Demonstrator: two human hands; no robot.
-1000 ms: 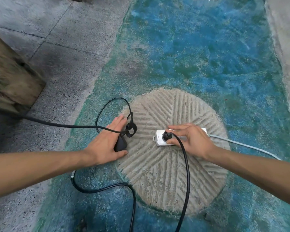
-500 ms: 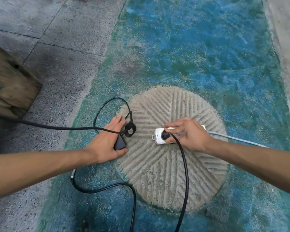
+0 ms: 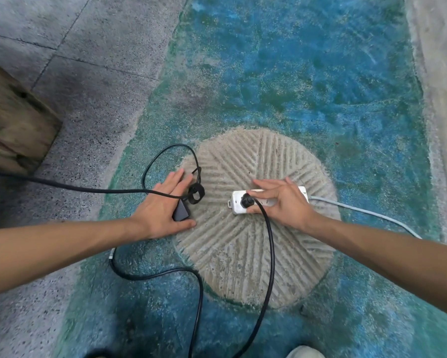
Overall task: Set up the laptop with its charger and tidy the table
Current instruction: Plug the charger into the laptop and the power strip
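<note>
Millstone (image 3: 243, 254): left hand (image 3: 163, 208) half-hides charger brick (image 3: 181, 212).

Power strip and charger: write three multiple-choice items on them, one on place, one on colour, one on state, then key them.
1. Where does the power strip lie?
A. on the round grooved stone
B. on the wooden block
C. on a table

2. What colour is the strip's own cable?
A. red
B. pale grey
C. black

3. How is the plug?
A. lying loose on the floor
B. seated in the strip
C. held in the air

Key: A, stone shows all around it; B, pale cable runs right; B, plug stands in the strip's end socket.
</note>
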